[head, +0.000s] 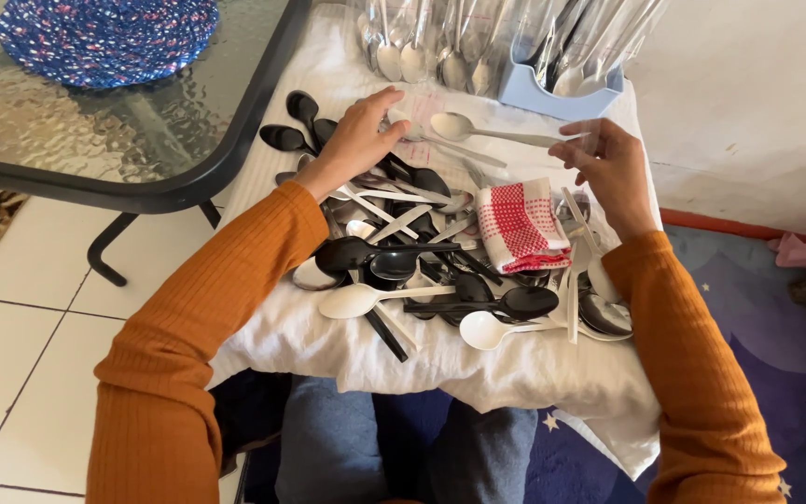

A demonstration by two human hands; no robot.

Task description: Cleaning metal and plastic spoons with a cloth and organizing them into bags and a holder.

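Observation:
My left hand reaches over a heap of spoons and pinches the edge of a clear plastic sleeve between thumb and fingers. A silver spoon lies across from it, bowl toward the sleeve. My right hand pinches the end of that spoon's handle. Below both hands, black, white and metal spoons lie jumbled on a white cloth. A folded red-and-white checked towel sits on the heap, just left of my right wrist.
A light blue holder with wrapped spoons stands at the far edge; more wrapped spoons lie beside it. A glass table with a blue woven mat is at the left. A white wall is on the right.

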